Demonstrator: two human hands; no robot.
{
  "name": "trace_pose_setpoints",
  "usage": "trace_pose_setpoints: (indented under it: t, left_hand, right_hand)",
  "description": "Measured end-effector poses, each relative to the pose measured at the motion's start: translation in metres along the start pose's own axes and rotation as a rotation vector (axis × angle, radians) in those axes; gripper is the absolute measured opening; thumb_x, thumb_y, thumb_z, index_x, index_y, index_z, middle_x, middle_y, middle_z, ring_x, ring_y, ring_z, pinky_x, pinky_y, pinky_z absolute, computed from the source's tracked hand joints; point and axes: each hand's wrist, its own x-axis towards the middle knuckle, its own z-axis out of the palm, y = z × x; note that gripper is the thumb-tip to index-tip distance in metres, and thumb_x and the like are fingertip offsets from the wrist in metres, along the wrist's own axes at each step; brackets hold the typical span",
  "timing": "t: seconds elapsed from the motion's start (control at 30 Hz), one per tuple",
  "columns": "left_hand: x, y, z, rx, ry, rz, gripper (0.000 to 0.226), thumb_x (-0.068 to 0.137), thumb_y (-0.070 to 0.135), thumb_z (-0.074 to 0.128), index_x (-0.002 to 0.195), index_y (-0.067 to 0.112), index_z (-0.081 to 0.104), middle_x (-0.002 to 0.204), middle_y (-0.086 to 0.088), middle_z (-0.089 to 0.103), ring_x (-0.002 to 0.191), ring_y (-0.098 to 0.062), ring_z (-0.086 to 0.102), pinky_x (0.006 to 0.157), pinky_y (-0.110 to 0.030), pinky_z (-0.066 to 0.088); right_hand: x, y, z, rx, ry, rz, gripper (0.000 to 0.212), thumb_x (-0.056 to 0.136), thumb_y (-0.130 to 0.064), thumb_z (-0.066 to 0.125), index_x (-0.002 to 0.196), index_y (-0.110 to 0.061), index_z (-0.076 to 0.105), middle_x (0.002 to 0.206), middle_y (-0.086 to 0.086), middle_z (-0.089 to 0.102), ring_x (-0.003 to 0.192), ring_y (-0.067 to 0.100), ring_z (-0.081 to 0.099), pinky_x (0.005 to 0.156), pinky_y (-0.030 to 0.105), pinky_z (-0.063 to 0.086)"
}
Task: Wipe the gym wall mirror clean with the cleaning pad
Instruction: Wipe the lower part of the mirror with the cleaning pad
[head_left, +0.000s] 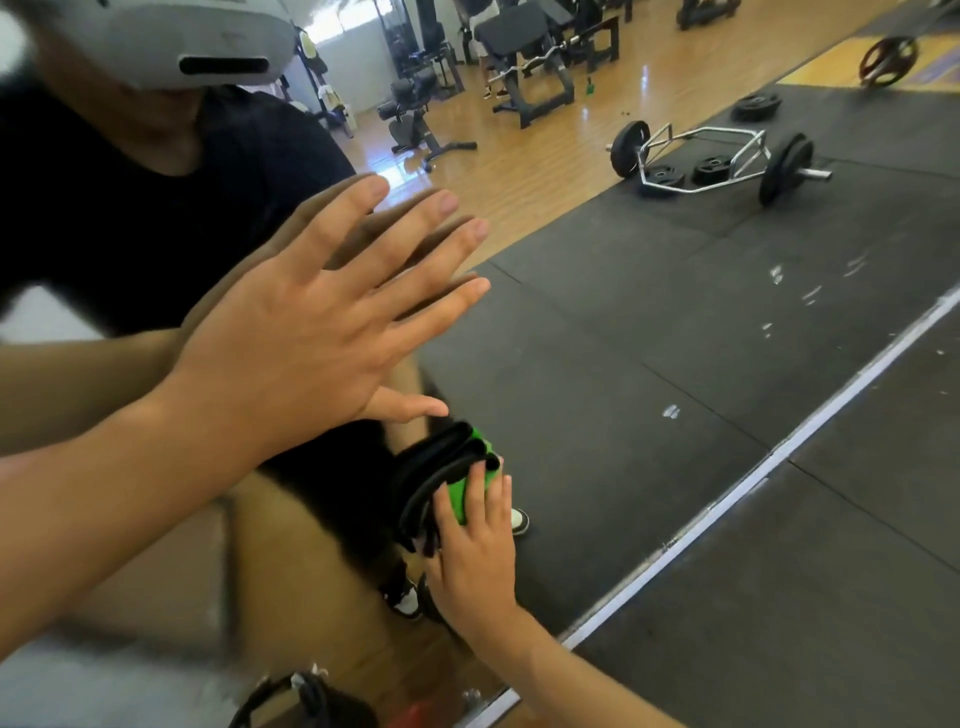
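Cleaning pad (462, 488), green and black: against the wall mirror (597, 364), under the right hand (475, 566), whose straight fingers press it flat. Left hand (306, 332): above the pad, fingers spread, flat on the glass, holding nothing.

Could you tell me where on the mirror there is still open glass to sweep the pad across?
Open glass lies right of the cleaning pad, up to the mirror's bottom frame. Left is crowded: the left hand lies flat on the glass above the right hand pressing the pad.

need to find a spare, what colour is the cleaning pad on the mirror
Bright green with black folded edges, in the head view: cleaning pad.
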Motion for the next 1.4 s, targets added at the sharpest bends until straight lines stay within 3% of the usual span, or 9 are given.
trace_pose_setpoints:
  t: [0.27,0.47,0.63,0.9,1.03,1.17,1.23,1.33,1.4]
  left_hand:
    - [-0.001,0.002,0.002,0.036,-0.021,0.001,0.092,0.104,0.075,0.005,0.169,0.009,0.011,0.175,-0.023,0.003,0.161,-0.044,0.005,0.127,-0.063,0.005]
    - [0.000,0.001,0.003,0.007,-0.026,0.007,0.091,0.104,0.074,0.008,0.168,0.009,0.018,0.175,-0.023,0.007,0.160,-0.044,0.008,0.127,-0.063,0.002]
    - [-0.001,0.000,0.002,-0.008,-0.009,0.000,0.092,0.104,0.074,0.008,0.168,0.010,0.020,0.175,-0.023,0.007,0.161,-0.043,0.009,0.127,-0.063,0.008]
    - [0.002,-0.001,0.003,0.037,0.004,0.001,0.092,0.105,0.076,0.012,0.168,0.009,0.017,0.175,-0.023,0.007,0.160,-0.044,0.008,0.127,-0.063,0.004]
    - [-0.001,0.001,0.004,0.050,0.008,0.003,0.091,0.105,0.074,0.010,0.168,0.009,0.017,0.175,-0.024,0.006,0.160,-0.044,0.007,0.127,-0.063,0.001]
    - [0.000,0.001,0.003,0.006,-0.001,-0.010,0.090,0.105,0.072,0.009,0.168,0.009,0.020,0.175,-0.023,0.007,0.161,-0.043,0.008,0.128,-0.063,0.002]
    - [-0.002,0.002,0.004,-0.002,0.008,-0.022,0.090,0.105,0.072,0.012,0.168,0.009,0.021,0.175,-0.023,0.007,0.161,-0.043,0.008,0.128,-0.062,0.003]
    - [-0.001,0.000,0.003,-0.004,-0.001,-0.018,0.090,0.105,0.073,0.015,0.168,0.009,0.021,0.175,-0.023,0.008,0.161,-0.043,0.009,0.128,-0.062,0.006]
    - [-0.001,0.001,0.003,0.013,-0.004,-0.018,0.091,0.105,0.074,0.015,0.168,0.009,0.020,0.175,-0.023,0.007,0.161,-0.043,0.009,0.128,-0.063,0.006]
  right_hand:
    - [0.192,0.080,-0.092,0.522,0.596,0.797,0.077,0.104,-0.039,0.034,0.162,0.001,0.004,0.172,0.019,0.002,0.160,0.031,0.001,0.130,0.042,0.000]
    - [0.120,0.013,-0.055,0.399,0.403,0.483,0.072,0.102,-0.032,0.041,0.165,-0.026,0.008,0.170,0.025,-0.003,0.159,0.042,-0.003,0.128,0.059,0.005]
    - [0.009,-0.007,-0.009,0.264,0.014,0.270,0.059,0.105,-0.033,0.042,0.158,-0.010,0.030,0.171,0.011,-0.021,0.159,0.037,-0.014,0.119,0.071,0.024]
    - [0.204,0.166,-0.100,0.487,0.526,1.003,0.066,0.113,-0.031,0.030,0.162,0.004,0.003,0.170,0.026,-0.009,0.159,0.038,-0.003,0.128,0.045,0.001]
    - [0.163,0.087,-0.074,0.493,0.511,0.812,0.081,0.104,-0.042,0.034,0.162,0.003,0.000,0.172,0.019,-0.004,0.161,0.029,-0.002,0.130,0.045,0.001]
    - [0.023,-0.020,-0.004,0.360,0.118,0.448,0.060,0.103,-0.037,0.043,0.155,-0.006,0.038,0.172,0.016,-0.011,0.160,0.036,-0.006,0.130,0.044,0.005]
    - [-0.008,-0.022,0.006,0.284,-0.020,0.371,0.061,0.103,-0.036,0.044,0.157,-0.012,0.035,0.172,0.010,-0.016,0.159,0.039,-0.007,0.128,0.045,0.007]
    - [0.042,-0.005,-0.018,0.457,0.137,0.424,0.075,0.100,-0.037,0.044,0.161,-0.038,0.001,0.171,0.014,-0.016,0.160,0.031,-0.013,0.130,0.040,-0.001]
    - [0.111,0.025,-0.050,0.544,0.400,0.593,0.080,0.099,-0.040,0.041,0.164,-0.028,-0.005,0.171,0.019,-0.008,0.160,0.032,-0.005,0.130,0.043,0.001]
